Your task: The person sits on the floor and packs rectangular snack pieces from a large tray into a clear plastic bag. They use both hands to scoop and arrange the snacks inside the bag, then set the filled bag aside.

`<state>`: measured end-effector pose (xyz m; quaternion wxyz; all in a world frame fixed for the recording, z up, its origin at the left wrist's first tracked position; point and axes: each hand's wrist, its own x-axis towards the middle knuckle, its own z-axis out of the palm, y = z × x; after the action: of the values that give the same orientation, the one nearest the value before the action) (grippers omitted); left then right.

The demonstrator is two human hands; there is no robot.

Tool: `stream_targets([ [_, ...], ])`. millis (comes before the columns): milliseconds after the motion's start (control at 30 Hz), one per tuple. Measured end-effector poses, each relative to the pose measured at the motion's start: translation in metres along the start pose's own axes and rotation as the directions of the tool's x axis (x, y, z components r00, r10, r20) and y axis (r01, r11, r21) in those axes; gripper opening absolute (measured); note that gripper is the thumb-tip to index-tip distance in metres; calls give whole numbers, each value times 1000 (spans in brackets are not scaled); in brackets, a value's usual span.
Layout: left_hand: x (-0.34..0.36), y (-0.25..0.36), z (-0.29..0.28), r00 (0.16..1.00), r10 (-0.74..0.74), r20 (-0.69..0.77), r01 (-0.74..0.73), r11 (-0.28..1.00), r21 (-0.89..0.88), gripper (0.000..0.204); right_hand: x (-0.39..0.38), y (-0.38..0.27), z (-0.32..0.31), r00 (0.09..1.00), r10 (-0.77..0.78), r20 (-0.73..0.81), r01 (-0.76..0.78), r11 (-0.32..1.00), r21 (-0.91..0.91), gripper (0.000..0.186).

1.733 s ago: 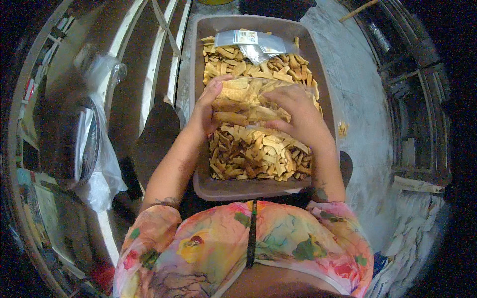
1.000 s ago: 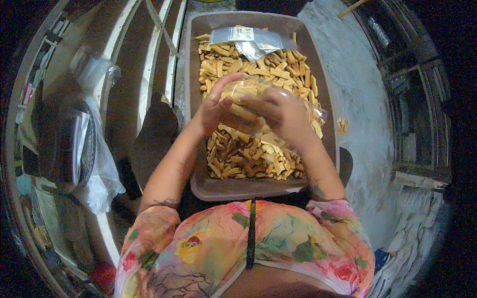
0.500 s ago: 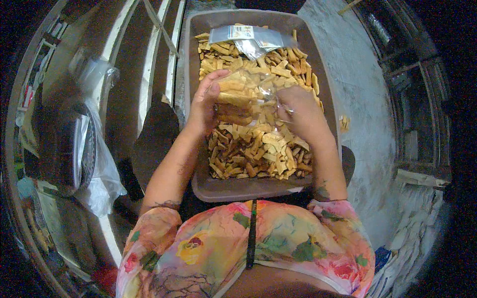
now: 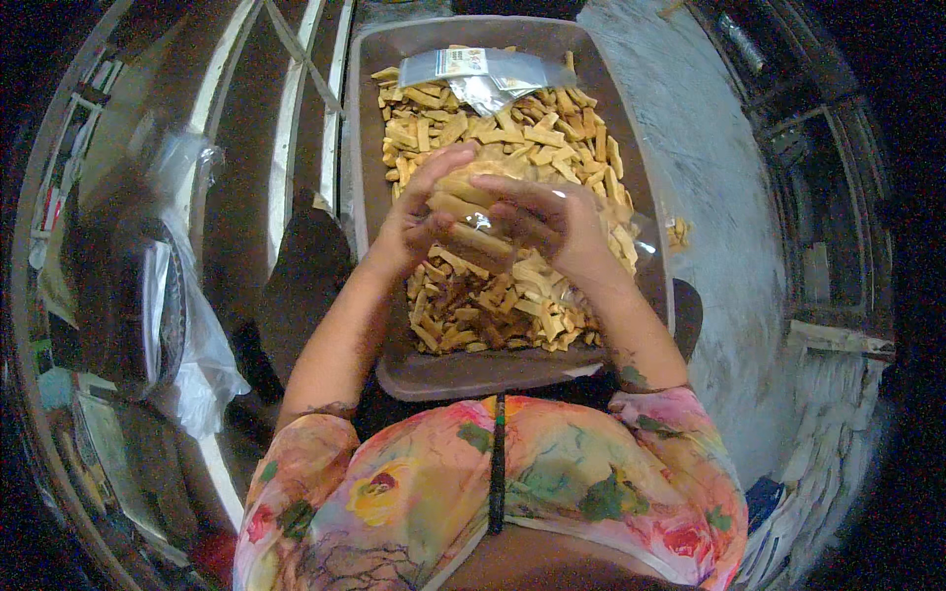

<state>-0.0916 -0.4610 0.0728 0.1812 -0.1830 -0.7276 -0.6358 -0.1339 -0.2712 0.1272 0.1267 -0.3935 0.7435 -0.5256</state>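
A brown plastic tray (image 4: 621,89) holds many small yellow-brown strips or chips (image 4: 532,138). Over its middle, my left hand (image 4: 414,212) grips the left side of a clear plastic bag (image 4: 473,227) with pale elongated pieces in it. My right hand (image 4: 562,231) is on the bag's right side, its fingers curled across it; some fingertips are blurred behind the shiny plastic. Flat clear pouches with a printed label (image 4: 424,67) lie on the chips at the tray's far end.
At the left are crumpled clear plastic (image 4: 202,364), a dark rimmed object (image 4: 163,295) and dark slats with pale edges (image 4: 207,118). A few loose pieces (image 4: 678,232) lie on the grey floor (image 4: 719,384) right of the tray. Shelving (image 4: 828,236) lines the right edge.
My hands have drawn closer together around the bag, squeezing it narrower, and my right fingers now reach further left across it. The view has shifted slightly over the tray.
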Motion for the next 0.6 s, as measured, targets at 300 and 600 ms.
stream_targets([
  [300,-4,1,-6,822,-527,-217,267,693,-670,44,20,70,-100,982,155,-112,-64,819,570,31],
  [600,-5,-6,-13,776,-580,-247,217,614,-759,46,47,182,-37,995,-15,-100,-76,545,-835,16],
])
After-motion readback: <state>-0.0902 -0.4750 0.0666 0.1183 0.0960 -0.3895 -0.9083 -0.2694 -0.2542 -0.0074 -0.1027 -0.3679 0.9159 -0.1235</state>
